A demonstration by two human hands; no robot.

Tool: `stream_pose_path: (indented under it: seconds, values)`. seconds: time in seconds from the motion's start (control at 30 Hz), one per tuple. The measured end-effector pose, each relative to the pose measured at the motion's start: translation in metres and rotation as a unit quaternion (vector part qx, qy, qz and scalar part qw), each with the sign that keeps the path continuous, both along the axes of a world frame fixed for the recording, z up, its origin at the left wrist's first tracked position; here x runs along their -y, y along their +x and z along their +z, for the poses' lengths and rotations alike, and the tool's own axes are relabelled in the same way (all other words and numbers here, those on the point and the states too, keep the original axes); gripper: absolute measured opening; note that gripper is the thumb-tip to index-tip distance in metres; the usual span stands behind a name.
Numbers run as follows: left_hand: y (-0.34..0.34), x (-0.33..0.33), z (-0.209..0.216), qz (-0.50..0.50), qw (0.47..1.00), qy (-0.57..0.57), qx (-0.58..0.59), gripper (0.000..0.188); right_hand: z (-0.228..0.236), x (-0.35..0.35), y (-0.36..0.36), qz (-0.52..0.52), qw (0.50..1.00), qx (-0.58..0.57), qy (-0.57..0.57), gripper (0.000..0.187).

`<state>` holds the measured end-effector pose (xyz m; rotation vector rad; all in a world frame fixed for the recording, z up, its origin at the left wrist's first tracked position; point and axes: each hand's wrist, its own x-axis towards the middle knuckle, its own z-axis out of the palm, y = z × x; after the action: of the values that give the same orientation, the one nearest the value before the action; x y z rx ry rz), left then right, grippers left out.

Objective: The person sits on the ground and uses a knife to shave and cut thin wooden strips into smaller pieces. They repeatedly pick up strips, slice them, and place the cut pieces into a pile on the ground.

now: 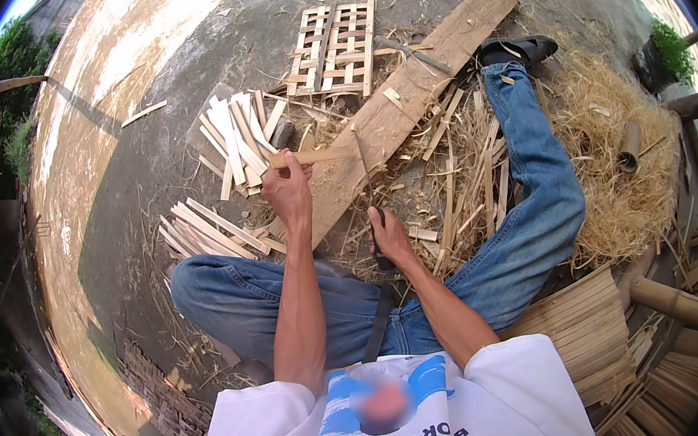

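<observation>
My left hand (pixel 288 191) is closed on one end of a flat bamboo strip (pixel 311 157), which points to the right over a long wooden plank (pixel 446 62). In my right hand (pixel 391 236) is the dark handle of a knife (pixel 365 162). Its long thin blade slants up and left, across the strip's far end. Whether the edge touches the strip I cannot tell. Just beyond my left hand lies a fanned pile of pale bamboo slats (pixel 230 136). More slats (pixel 207 230) lie by my bent left knee.
A woven bamboo lattice (pixel 333 46) lies beyond the slats. Straw-like shavings (pixel 598 193) heap up right of my outstretched leg, with a bamboo tube (pixel 629 147) on them. A bamboo pole (pixel 676 305) and a slatted panel (pixel 580 327) are at the right.
</observation>
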<state>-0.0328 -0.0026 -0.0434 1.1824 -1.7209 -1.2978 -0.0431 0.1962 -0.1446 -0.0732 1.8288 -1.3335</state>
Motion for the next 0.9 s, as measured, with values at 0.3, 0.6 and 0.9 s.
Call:
stream_pose_path:
  seconds: [0.3, 0.6, 0.9]
  values:
    - [0.007, 0.0, -0.005, 0.013, 0.962, -0.13, 0.241, 0.056, 0.09, 0.023, 0.007, 0.121, 0.99, -0.062, -0.039, 0.064]
    - [-0.002, -0.009, 0.006, 0.007, 0.977, -0.121, 0.178, 0.054, 0.036, 0.022, 0.019, 0.059, 0.983, -0.169, -0.049, 0.058]
    - [-0.002, -0.002, -0.004, 0.014, 0.98, -0.118, 0.159, 0.053, 0.025, 0.014, 0.014, 0.067, 0.987, -0.144, -0.024, 0.055]
